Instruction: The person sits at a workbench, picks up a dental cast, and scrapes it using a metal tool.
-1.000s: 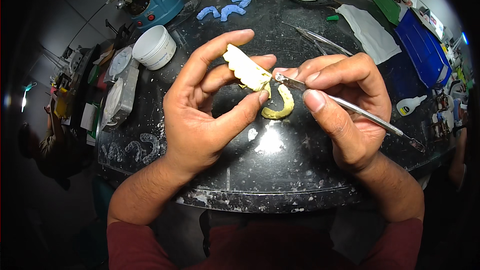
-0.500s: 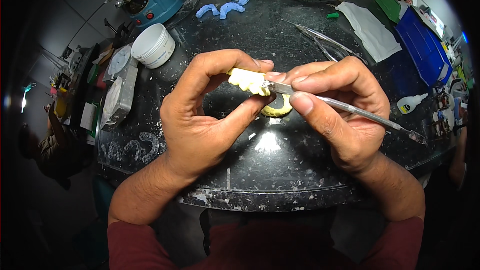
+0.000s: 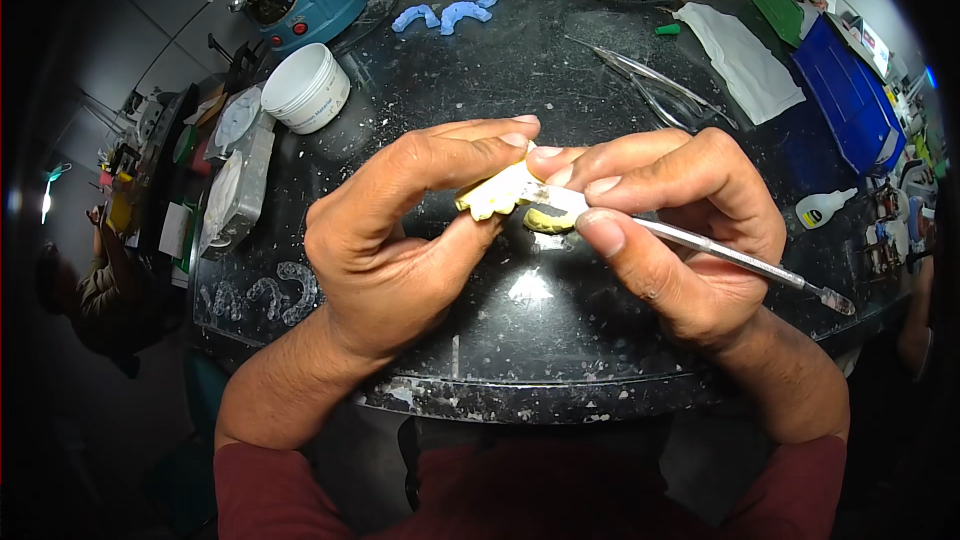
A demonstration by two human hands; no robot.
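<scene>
My left hand (image 3: 385, 215) is closed around a pale yellow dental cast (image 3: 493, 194), gripped between thumb and fingers with its row of teeth facing down toward me. In my right hand (image 3: 690, 205) is a slim metal plaster knife (image 3: 722, 244), held like a pen. Its flat blade meets the right edge of the cast, and the right fingertips sit close against that edge. The knife's other, rounded end points to the lower right. Below the blade, a second yellow dental cast (image 3: 547, 222) lies on the black table (image 3: 590, 340), partly hidden by the hands.
Blue arch-shaped moulds (image 3: 464, 16) lie at the back, left of long-handled pliers (image 3: 655, 82) and a white cloth (image 3: 740, 62). A white tub (image 3: 307, 90) and clear dental aligners (image 3: 297, 290) are on the left. At right are a squeeze bottle (image 3: 824, 206) and blue box (image 3: 850, 95).
The held cast has tipped, its teeth turning lower and to the left. My left hand has shifted slightly left with it. The knife has stayed at the cast's right edge.
</scene>
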